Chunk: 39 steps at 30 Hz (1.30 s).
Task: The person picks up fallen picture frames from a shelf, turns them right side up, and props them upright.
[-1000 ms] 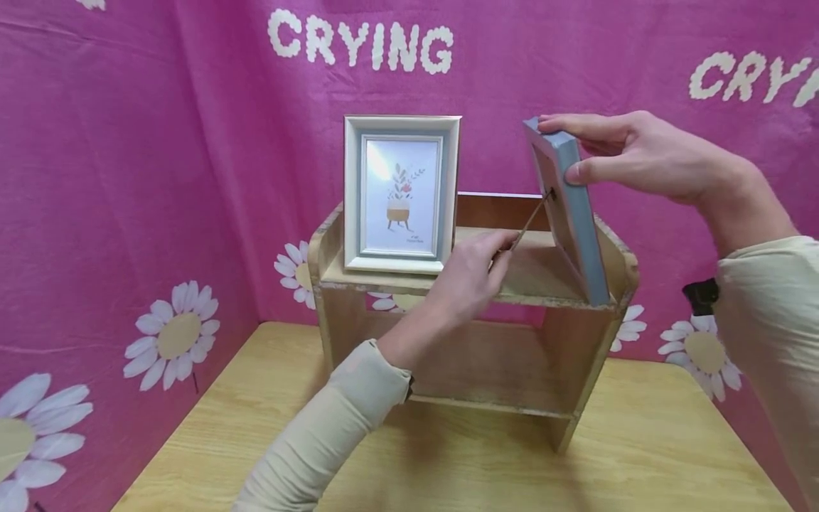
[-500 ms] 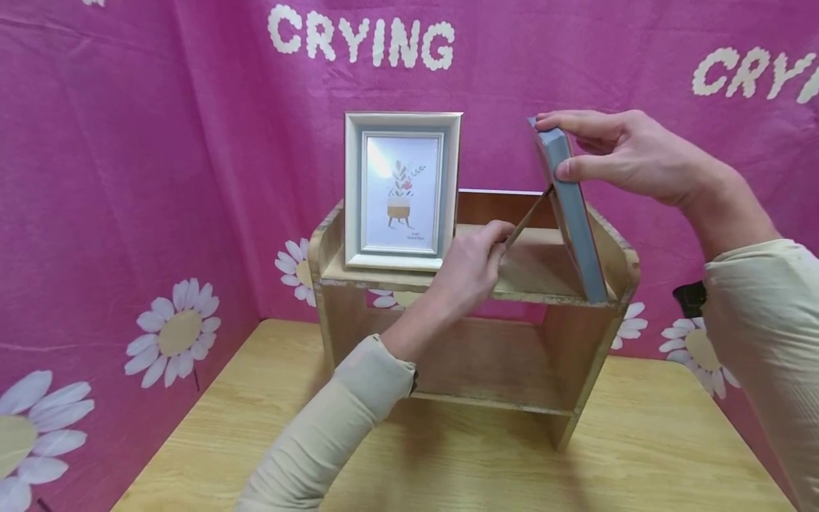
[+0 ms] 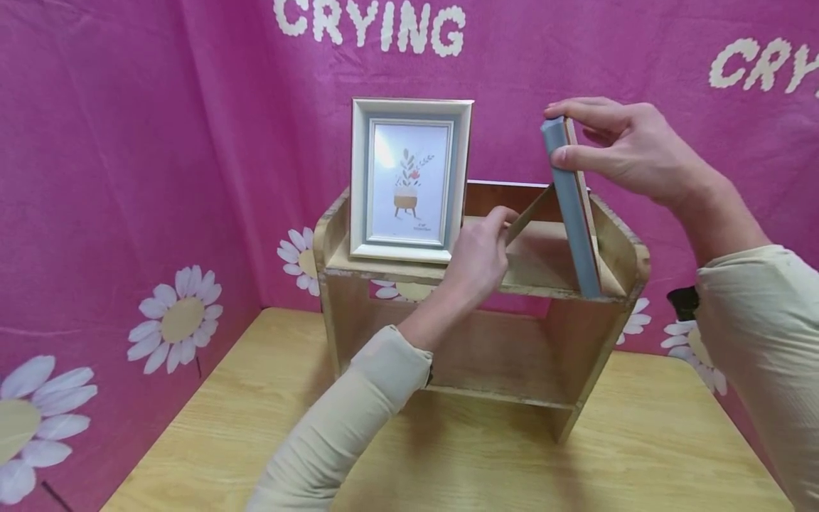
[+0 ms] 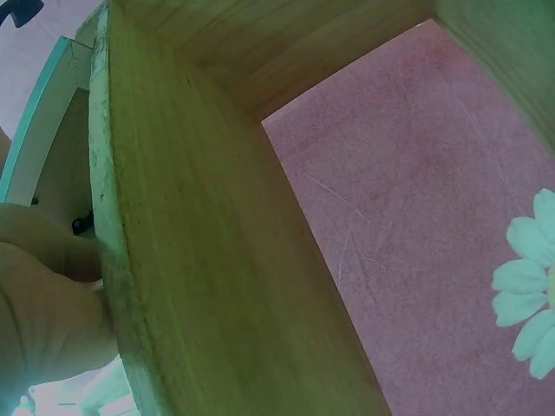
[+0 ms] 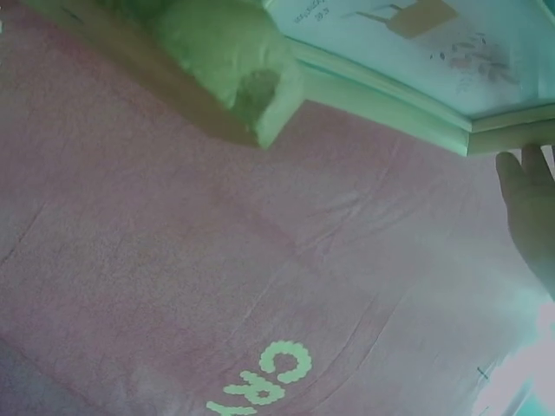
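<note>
A picture frame (image 3: 572, 220) with blue-grey sides stands edge-on at the right end of a small wooden shelf's (image 3: 591, 355) top board. My right hand (image 3: 630, 146) grips its upper corner, thumb against the side and fingers over the top. Behind the frame, my left hand (image 3: 480, 256) pinches the swung-out support leg (image 3: 530, 213). In the left wrist view, the frame's back (image 4: 65, 152) shows above the left hand (image 4: 52, 321). The right wrist view catches the frame's printed front (image 5: 416, 17) and the right hand's fingertips (image 5: 512, 169) at its border.
A second picture frame (image 3: 409, 178), white-rimmed with a potted-plant print, stands upright on the shelf's left half, close to my left hand. The shelf rests on a wood-grain table (image 3: 211, 427). Pink cloth (image 3: 128, 142) with daisies and lettering hangs behind and at the sides.
The right-hand frame has turned so its back faces away from the head camera and its side shows. Both hands keep their hold. The head view has tilted slightly downward.
</note>
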Each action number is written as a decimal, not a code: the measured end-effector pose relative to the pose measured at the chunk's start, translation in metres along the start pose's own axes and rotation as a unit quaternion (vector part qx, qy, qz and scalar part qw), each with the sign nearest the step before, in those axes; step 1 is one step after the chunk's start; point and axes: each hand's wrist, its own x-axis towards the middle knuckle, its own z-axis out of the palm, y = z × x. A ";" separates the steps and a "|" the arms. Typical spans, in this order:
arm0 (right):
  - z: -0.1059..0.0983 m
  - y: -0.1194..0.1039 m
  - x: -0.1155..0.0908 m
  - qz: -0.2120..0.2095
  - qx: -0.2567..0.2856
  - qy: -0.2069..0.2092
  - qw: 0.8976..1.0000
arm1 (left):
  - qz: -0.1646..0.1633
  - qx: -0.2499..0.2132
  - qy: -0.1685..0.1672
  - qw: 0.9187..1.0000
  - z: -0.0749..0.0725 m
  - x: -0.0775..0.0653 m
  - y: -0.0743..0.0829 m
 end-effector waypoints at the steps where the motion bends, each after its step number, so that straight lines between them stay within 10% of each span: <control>1: 0.001 -0.001 0.000 0.002 0.000 0.005 1.000 | -0.005 -0.002 0.002 1.000 0.000 0.000 0.000; 14: 0.008 -0.006 0.003 0.011 -0.004 0.040 0.999 | -0.024 -0.005 0.030 0.999 0.003 0.003 0.003; 27: 0.013 -0.005 0.003 0.023 -0.004 0.040 0.999 | 0.158 0.016 0.148 0.976 0.023 -0.039 0.025; 39: 0.019 -0.010 0.001 0.039 -0.031 0.054 0.997 | 0.113 0.045 0.137 0.983 0.045 -0.040 0.039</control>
